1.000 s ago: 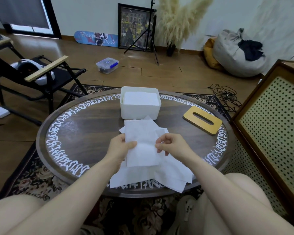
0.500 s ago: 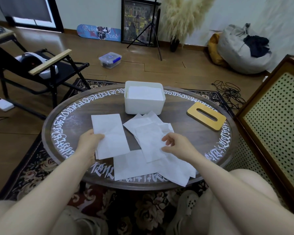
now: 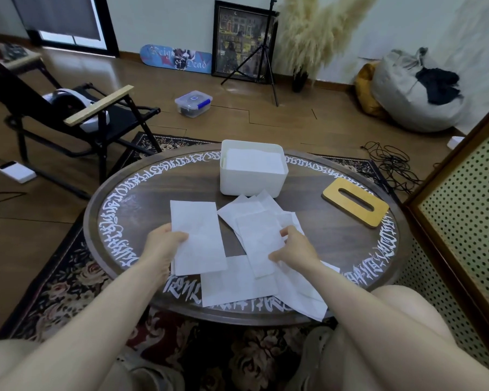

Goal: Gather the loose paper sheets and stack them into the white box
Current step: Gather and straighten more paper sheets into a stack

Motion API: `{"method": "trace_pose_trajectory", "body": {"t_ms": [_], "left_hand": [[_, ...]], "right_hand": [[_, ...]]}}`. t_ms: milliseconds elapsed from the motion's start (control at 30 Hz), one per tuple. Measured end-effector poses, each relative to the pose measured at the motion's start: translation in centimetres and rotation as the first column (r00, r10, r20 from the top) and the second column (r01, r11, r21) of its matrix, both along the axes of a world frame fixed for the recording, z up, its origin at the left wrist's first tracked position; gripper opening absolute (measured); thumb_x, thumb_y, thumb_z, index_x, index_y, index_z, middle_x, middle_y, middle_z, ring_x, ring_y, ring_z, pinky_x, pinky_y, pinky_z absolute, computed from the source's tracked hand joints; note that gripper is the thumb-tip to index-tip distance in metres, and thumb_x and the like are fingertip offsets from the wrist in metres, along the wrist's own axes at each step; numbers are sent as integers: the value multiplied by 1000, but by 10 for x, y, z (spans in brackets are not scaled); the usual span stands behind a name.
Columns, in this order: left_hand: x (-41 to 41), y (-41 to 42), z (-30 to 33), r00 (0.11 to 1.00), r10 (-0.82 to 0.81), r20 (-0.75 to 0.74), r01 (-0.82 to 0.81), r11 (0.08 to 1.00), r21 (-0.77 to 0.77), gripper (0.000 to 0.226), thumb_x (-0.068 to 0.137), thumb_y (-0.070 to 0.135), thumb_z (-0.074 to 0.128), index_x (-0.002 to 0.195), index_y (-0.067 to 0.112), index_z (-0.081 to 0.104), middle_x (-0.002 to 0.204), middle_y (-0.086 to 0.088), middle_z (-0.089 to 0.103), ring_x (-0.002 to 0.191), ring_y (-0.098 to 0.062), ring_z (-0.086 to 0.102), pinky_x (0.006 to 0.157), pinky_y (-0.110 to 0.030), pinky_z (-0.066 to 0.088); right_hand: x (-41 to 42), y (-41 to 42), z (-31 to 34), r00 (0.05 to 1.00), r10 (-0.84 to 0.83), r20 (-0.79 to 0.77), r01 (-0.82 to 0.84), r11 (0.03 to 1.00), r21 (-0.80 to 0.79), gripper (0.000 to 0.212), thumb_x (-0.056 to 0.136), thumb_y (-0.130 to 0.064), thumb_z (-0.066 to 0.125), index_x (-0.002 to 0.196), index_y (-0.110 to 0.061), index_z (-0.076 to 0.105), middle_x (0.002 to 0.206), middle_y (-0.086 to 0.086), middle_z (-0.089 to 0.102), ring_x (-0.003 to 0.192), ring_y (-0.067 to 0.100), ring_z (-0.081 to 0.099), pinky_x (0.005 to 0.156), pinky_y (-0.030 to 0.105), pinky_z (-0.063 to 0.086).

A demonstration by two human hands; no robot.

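Nearest the body, the bottom sheets (image 3: 237, 280) of the loose pile lie over the near rim of the round table (image 3: 336, 230) – one corner juts past the edge, and a careless drag by either hand would likely tip it to the rug.

The left hand (image 3: 164, 244) pinches 1 sheet (image 3: 198, 235) at its near-left edge, thumb on top; the paper spreads away from the grip, forward and to the right, flat or nearly flat on the table. Held by 1 edge only, it would probably droop or fold when lifted, and could catch on the box wall.

The right hand (image 3: 291, 249) has curled fingers closed on the right edge of a narrow sheet (image 3: 259, 241) atop the pile; that sheet lies to the left of the grip, overlapping others beneath. Thin sheets cling – pulling 1 may drag 2 or 3 askew.

Beyond both grips, well ahead of the fingertips, sits the white box (image 3: 251, 184), paper already inside, the farthest loose sheets touching its front wall. To the right and ahead lies a wooden slotted lid (image 3: 356, 203).
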State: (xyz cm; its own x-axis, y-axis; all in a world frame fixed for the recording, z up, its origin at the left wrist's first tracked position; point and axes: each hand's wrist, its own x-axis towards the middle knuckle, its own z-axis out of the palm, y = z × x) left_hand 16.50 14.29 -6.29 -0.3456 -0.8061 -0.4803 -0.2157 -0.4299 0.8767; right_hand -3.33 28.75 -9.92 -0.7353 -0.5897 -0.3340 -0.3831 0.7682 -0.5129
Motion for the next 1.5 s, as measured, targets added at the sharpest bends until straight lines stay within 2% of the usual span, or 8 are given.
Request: {"method": "trace_pose_trajectory", "body": {"t_ms": [200, 300, 533, 633, 833, 1000, 1200, 1500], "left_hand": [[-5, 0, -4, 999, -38, 14, 38, 999, 6, 27, 92, -3, 49, 116, 4, 59, 106, -15, 62, 82, -27, 60, 68, -35, 49], [-8, 1, -4, 999, -53, 14, 53, 999, 4, 26, 93, -3, 50, 115, 5, 60, 104, -14, 62, 86, -29, 60, 74, -38, 50], [-19, 10, -6, 998, -68, -8, 68, 997, -26, 15, 94, -1, 50, 92, 10, 60, 88, -9, 64, 77, -25, 62, 67, -34, 52], [-27, 15, -7, 996, -83, -9, 83, 996, -26, 22, 96, 2, 49, 82, 14, 60, 85, -6, 65, 74, -22, 62, 62, -32, 51], [-42, 26, -8, 995, -102, -17, 102, 995, 1, 23, 97, 6, 47, 80, 10, 61, 95, -15, 68, 86, -30, 64, 86, -48, 52], [-54, 34, -10, 991, -120, -61, 124, 990, 62, 26, 100, 11, 43, 83, 13, 62, 91, -9, 69, 90, -30, 65, 90, -52, 52], [-63, 36, -12, 983, -107, -149, 128, 982, 142, 28, 103, 16, 38, 91, 16, 63, 94, -6, 70, 90, -27, 66, 88, -49, 52], [-64, 41, -11, 960, -93, -263, 144, 973, 182, 25, 103, 15, 40, 99, 10, 64, 100, -9, 70, 86, -24, 67, 76, -40, 54]], "right_hand": [[-9, 0, 2, 991, -133, 36, 136, 981, -140, 7, 85, -23, 64, 85, -17, 59, 95, 2, 62, 94, 25, 62, 82, 39, 51], [-14, 4, 6, 981, -174, 88, 189, 963, -193, 12, 82, -21, 65, 72, -20, 59, 87, 2, 65, 90, 26, 65, 80, 39, 53], [-20, 19, 29, 927, -231, 295, 334, 865, -375, 15, 87, -10, 64, 72, -13, 62, 79, 8, 65, 71, 23, 60, 72, 37, 52], [-18, 28, 41, 918, -205, 341, 343, 842, -417, 8, 90, -9, 61, 84, -6, 64, 82, 8, 64, 72, 19, 58, 68, 31, 48], [-7, 35, 55, 893, -98, 438, 339, 788, -514, 9, 93, -9, 59, 87, -7, 64, 70, 1, 64, 47, 3, 57, 42, 15, 41], [2, 31, 56, 875, -8, 483, 315, 767, -558, 9, 92, -10, 60, 86, -10, 67, 75, 2, 70, 68, 18, 61, 68, 32, 49], [11, 24, 55, 888, 52, 457, 251, 778, -577, 12, 94, -3, 56, 85, -7, 63, 59, -4, 63, 42, 0, 51, 43, 11, 36], [17, 16, 49, 895, 76, 440, 214, 791, -573, 13, 94, -4, 57, 84, -10, 64, 56, -7, 64, 47, 2, 55, 49, 15, 41]]}}
